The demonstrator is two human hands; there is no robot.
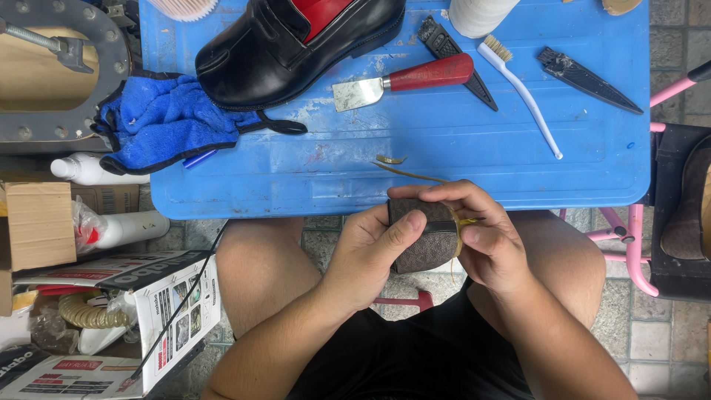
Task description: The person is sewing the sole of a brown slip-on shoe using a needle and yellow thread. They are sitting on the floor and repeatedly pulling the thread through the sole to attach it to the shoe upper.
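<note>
My left hand clamps the small brown patterned pouch over my lap while my right hand pinches yellowish thread at its edge. I judge I'm mid-stitch; next comes a steady pull. Beyond, a red-handled knife lies on the blue table.

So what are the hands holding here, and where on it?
Both hold a small brown patterned piece: left hand grips its left side, thumb across the front; right hand pinches its right edge.
</note>
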